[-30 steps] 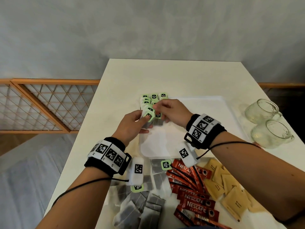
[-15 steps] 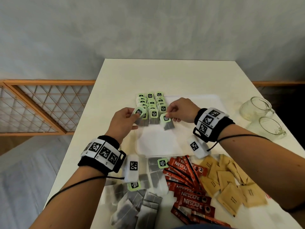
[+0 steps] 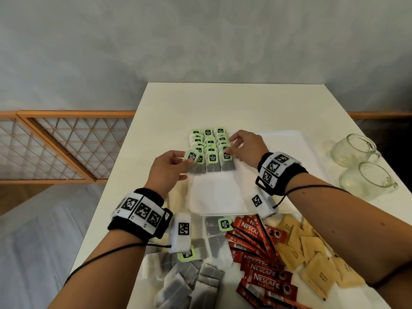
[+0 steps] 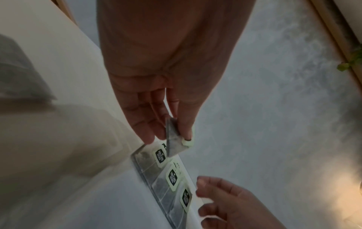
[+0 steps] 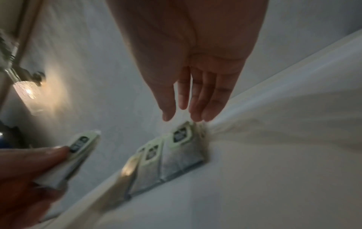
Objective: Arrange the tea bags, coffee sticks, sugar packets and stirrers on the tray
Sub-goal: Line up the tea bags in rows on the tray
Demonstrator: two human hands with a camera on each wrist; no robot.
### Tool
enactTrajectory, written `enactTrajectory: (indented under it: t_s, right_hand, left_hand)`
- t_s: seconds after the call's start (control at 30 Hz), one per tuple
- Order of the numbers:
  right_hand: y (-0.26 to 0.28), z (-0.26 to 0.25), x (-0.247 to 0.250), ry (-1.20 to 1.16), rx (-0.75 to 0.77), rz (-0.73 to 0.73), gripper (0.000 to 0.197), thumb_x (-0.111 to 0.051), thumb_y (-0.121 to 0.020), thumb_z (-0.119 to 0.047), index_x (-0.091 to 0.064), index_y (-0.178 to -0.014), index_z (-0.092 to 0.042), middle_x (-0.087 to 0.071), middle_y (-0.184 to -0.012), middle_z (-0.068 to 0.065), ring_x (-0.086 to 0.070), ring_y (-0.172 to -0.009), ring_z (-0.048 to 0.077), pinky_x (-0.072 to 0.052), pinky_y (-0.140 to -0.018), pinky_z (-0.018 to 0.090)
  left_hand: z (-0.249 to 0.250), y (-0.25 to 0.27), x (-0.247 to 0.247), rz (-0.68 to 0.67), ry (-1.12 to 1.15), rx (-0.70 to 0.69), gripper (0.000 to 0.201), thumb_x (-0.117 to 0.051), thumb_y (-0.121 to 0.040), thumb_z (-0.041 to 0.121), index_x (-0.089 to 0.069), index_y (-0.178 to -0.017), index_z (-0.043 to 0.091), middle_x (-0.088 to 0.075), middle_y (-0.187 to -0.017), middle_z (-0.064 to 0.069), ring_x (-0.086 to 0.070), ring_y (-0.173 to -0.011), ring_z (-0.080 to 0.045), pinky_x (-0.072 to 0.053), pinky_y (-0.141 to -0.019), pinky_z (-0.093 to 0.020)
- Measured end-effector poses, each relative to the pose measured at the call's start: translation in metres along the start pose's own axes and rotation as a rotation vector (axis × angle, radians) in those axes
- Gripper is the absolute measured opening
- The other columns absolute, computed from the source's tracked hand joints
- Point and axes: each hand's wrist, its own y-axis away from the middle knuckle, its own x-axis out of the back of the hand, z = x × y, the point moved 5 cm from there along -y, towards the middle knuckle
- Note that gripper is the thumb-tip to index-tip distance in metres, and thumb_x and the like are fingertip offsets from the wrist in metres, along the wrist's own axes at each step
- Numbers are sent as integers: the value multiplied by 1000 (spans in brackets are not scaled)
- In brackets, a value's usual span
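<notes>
Several tea bags (image 3: pixel 210 146) with green tags lie in three overlapping rows at the far left corner of the white tray (image 3: pixel 214 197). My left hand (image 3: pixel 169 168) pinches one more tea bag (image 4: pixel 174 139) by its tag (image 3: pixel 192 155), just above the left row's front end. My right hand (image 3: pixel 245 148) hovers over the right row, fingers straight and touching the front tea bag (image 5: pixel 182 148) there. In front of the tray lie loose tea bags (image 3: pixel 191 279), red coffee sticks (image 3: pixel 263 259) and tan sugar packets (image 3: pixel 316 259). No stirrers are in view.
Two glass mugs (image 3: pixel 365 166) stand on the table (image 3: pixel 223 103) to the right of the tray. A wooden lattice railing (image 3: pixel 55 148) runs past the table's left side. The tray's near and right parts are bare.
My right hand laid its tea bag at the front of the right row and let it go. My left hand stays at the left row with its tea bag.
</notes>
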Motion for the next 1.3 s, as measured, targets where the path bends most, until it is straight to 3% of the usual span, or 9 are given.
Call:
enactTrajectory:
  t_s: [0.07, 0.2, 0.33, 0.47, 0.6, 0.77, 1.03, 1.2, 1.3]
  right_hand:
    - [4, -15, 1, -38, 53, 29, 24, -76, -80, -32, -68, -98, -18, -64, -84, -3, -59, -69, 9, -45, -66, 21]
    - [20, -54, -22, -219, 81, -255, 16, -73, -85, -26, -71, -96, -15, -67, -79, 6, -62, -65, 15, -55, -62, 30]
    - [20, -71, -36, -165, 99, -329, 13, -68, -88, -11, -63, -79, -18, -65, -71, 11, -61, -63, 20, -56, -67, 34]
    - [21, -65, -54, 3, 23, -457, 5, -65, -91, -12, -64, -93, -7, -68, -69, 11, -64, -58, 21, -57, -61, 30]
    - [18, -60, -62, 6, -6, -372, 12, -67, -89, -9, -65, -98, -1, -70, -76, 16, -68, -64, 26, -61, -72, 39]
    - [18, -60, -54, 5, 2, -231, 26, -74, -83, -11, -66, -106, -2, -64, -79, 5, -62, -63, 17, -56, -65, 27]
    - [97, -70, -36, -6, 167, -419, 19, -74, -82, -14, -70, -100, -11, -68, -89, 8, -63, -68, 15, -58, -66, 30]
    - [146, -62, -43, 119, 246, -545, 22, -76, -81, -17, -72, -102, -16, -71, -85, -7, -61, -65, -1, -47, -67, 12]
    - [166, -58, -52, 184, 274, -630, 25, -78, -79, -23, -72, -103, -20, -71, -87, -8, -62, -67, -3, -45, -67, 9]
  left_hand:
    - [2, 1, -5, -15, 13, 5, 30, -75, -84, 13, -64, -110, 2, -65, -84, -6, -65, -68, -11, -56, -69, -29]
    - [9, 1, -15, -41, 51, 6, 25, -77, -81, 12, -65, -102, 7, -66, -82, -3, -65, -62, -6, -56, -65, -24]
    - [10, 0, -11, -33, -44, 0, 19, -78, -80, 14, -66, -94, 12, -69, -78, 1, -65, -64, -8, -51, -62, -21]
    - [6, -1, 6, -9, -206, -5, 14, -77, -80, 13, -72, -94, 13, -67, -76, 0, -59, -66, -12, -43, -62, -20]
    - [3, 0, 18, 16, -231, 14, 14, -76, -80, 13, -71, -94, 14, -67, -81, -4, -60, -70, -15, -44, -67, -25]
    - [9, 6, 19, -6, -280, 0, 18, -76, -81, 14, -69, -97, 14, -66, -77, 1, -60, -68, -13, -44, -67, -27]
    - [23, 57, 9, -302, -680, -123, 21, -79, -79, 26, -69, -97, 23, -69, -91, 9, -61, -76, -4, -45, -64, -18]
    - [9, 105, -1, -548, -987, -122, 27, -77, -80, 36, -66, -102, 25, -67, -104, 8, -60, -86, -6, -44, -77, -23]
    - [-5, 127, 1, -654, -1202, -82, 54, -77, -76, 50, -58, -122, 27, -58, -120, 9, -53, -99, -9, -39, -79, -25]
